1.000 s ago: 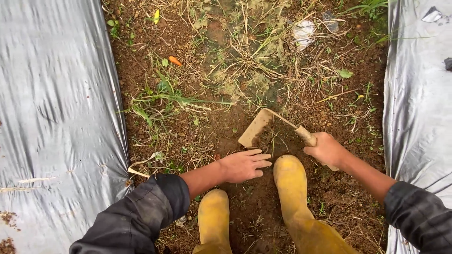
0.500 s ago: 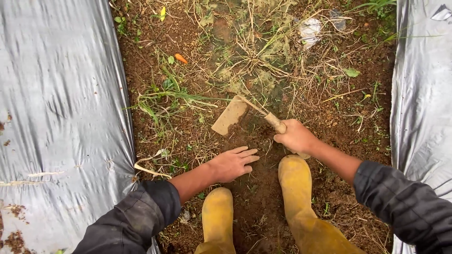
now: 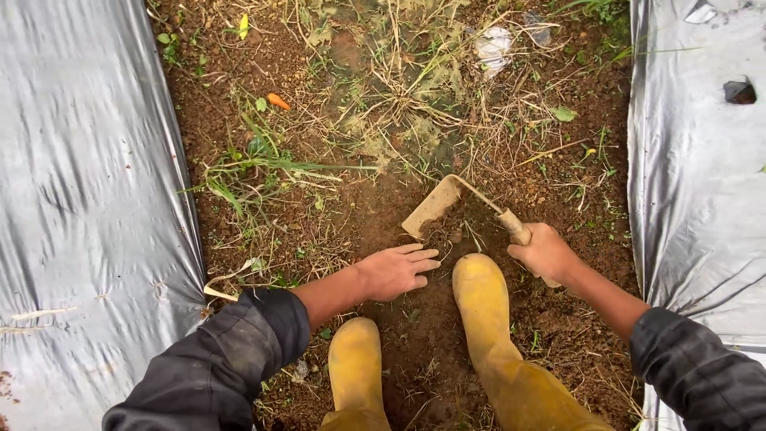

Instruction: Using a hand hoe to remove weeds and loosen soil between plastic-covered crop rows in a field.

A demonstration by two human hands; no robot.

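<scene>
Observation, head view looking straight down on a soil furrow between two strips of silver-grey plastic mulch sheet [image 3: 80, 199]. Right hand [image 3: 546, 254]: fingers wrapped fully closed around the wooden handle of one small hand hoe [image 3: 459, 203]; the grip sits at the butt end, which seems chosen for leverage, with the thin metal neck running up-left to the flat, soil-caked blade. The blade lies near the toe of the right boot, its lower edge touching the bare earth, angled as for scraping the surface towards the person. Left hand [image 3: 395, 271]: empty, fingers extended and slightly spread, palm down, resting on or just above the loose soil beside the blade; I cannot tell if it presses the ground. Its position, just beside the blade, looks suited to steadying the body or picking at what the hoe loosens. Count: one hoe, two hands, two yellow rubber boots [image 3: 487, 311], planted side by side in the furrow, the right one further forward, touching neither hand. Two mulch sheets; the right one shows one dark hole [image 3: 740, 92]. One clump of green grass [image 3: 255, 164] at left, well apart from the blade. One small orange scrap [image 3: 278, 101] and one whitish crumpled scrap [image 3: 492, 46] lie farther up the furrow among dry straw. Both dark sleeves are pushed up the forearms.
</scene>
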